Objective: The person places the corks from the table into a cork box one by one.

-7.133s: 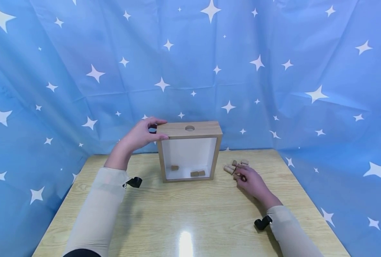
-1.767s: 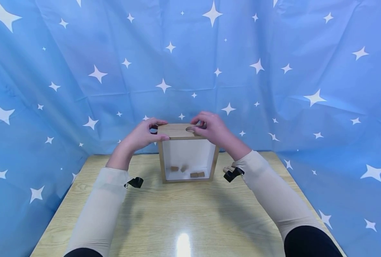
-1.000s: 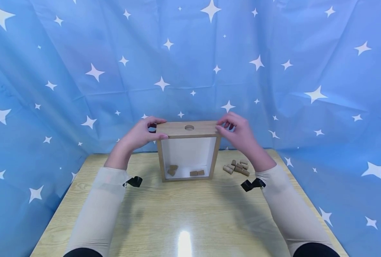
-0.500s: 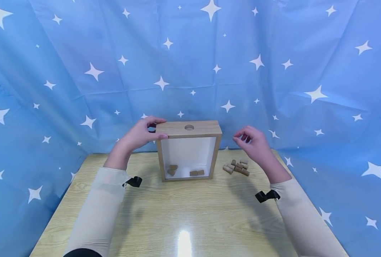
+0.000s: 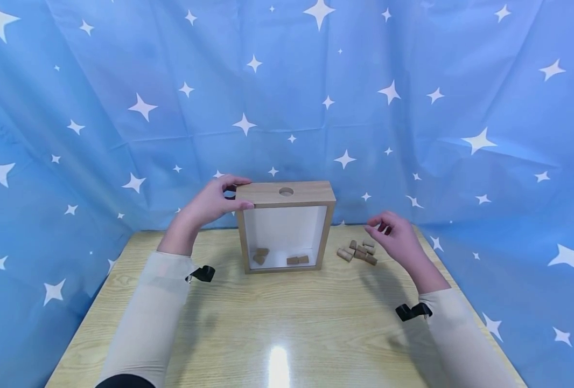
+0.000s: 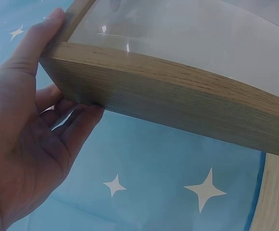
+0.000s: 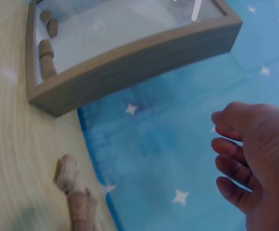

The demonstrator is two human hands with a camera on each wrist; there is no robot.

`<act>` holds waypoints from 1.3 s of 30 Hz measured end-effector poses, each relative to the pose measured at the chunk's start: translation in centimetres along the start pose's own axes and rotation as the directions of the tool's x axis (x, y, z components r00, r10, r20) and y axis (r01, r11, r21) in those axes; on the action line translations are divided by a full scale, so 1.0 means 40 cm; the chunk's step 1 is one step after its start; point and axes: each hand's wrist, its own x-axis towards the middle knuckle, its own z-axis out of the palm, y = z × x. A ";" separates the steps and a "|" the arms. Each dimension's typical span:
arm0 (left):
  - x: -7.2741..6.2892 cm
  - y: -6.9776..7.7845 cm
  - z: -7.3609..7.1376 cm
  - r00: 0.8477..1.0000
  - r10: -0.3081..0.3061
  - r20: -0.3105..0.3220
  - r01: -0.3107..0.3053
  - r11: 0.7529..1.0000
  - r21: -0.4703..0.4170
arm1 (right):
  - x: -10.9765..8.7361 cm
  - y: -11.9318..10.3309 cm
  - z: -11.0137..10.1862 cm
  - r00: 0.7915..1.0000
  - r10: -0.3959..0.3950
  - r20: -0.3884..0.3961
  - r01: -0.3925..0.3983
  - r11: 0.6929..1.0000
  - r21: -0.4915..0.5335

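Observation:
A wooden box frame (image 5: 311, 193) with a white back, a clear front and a round hole in its top stands upright on the table. My left hand (image 5: 209, 203) grips its upper left corner, thumb on the front edge and fingers behind, as the left wrist view also shows. Inside, two corks (image 5: 260, 258) lie at the left and two more corks (image 5: 298, 260) at the right. Right of the box, several loose corks (image 5: 359, 253) lie in a pile. My right hand (image 5: 396, 240) hovers above and right of them, fingers loosely curled, holding nothing.
The light wood table (image 5: 248, 323) ends just behind the box and the loose corks. A blue curtain (image 5: 287, 97) with white stars hangs behind and along both sides. Black wrist cameras (image 5: 413, 311) sit at both cuffs.
My right hand went from the cork pile to the hole, and a cork fell inside to the left. Since then it has moved right and down, toward the pile. The left hand stays put.

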 end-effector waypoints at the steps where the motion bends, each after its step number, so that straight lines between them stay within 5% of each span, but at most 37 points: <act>1: 0.000 0.000 -0.001 1.000 0.002 0.000 -0.002 1.000 0.001 | -0.004 0.009 0.000 1.000 0.003 0.001 -0.003 1.000 -0.006; 12: 0.003 0.002 -0.002 1.000 -0.003 -0.001 0.003 1.000 -0.015 | -0.073 0.133 0.015 0.993 0.109 0.046 -0.108 0.994 -0.026; 23: 0.001 -0.002 0.001 1.000 -0.003 0.015 0.003 1.000 -0.003 | -0.138 0.218 0.086 0.952 0.276 0.132 -0.282 0.959 0.029; 39: -0.002 0.004 0.002 1.000 0.007 0.013 -0.007 1.000 -0.010 | -0.163 0.292 0.162 0.963 0.242 0.121 -0.248 0.968 0.034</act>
